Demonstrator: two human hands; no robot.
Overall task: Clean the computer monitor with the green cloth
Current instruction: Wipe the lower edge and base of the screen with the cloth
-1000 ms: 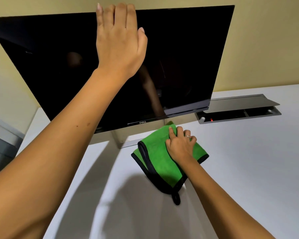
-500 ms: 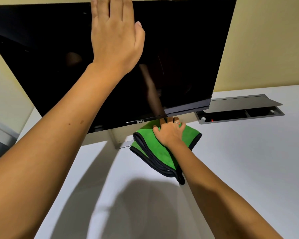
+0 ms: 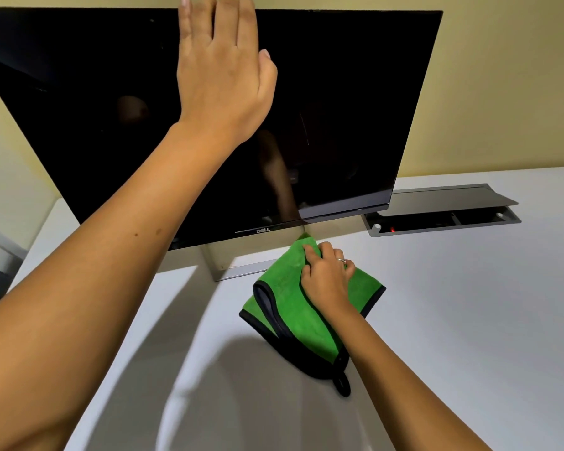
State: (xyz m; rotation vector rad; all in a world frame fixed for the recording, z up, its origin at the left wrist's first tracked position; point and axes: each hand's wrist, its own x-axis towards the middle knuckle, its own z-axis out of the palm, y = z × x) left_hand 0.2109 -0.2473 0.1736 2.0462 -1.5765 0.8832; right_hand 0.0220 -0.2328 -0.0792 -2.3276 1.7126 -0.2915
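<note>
White desk (image 3: 469,320): right hand (image 3: 326,278) clutches the cloth (image 3: 284,301); flat, open left hand (image 3: 222,83) steadying the monitor (image 3: 339,92) could smudge or tip it.

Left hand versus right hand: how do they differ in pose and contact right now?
The left hand is raised, fingers straight, over the monitor's top edge; the right hand is low on the table, fingers curled, gripping the green cloth. Neither is wiping the screen yet.

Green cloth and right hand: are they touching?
Touching. The head view shows the right hand resting on the folded green cloth, fingers curled into its far edge.
</note>
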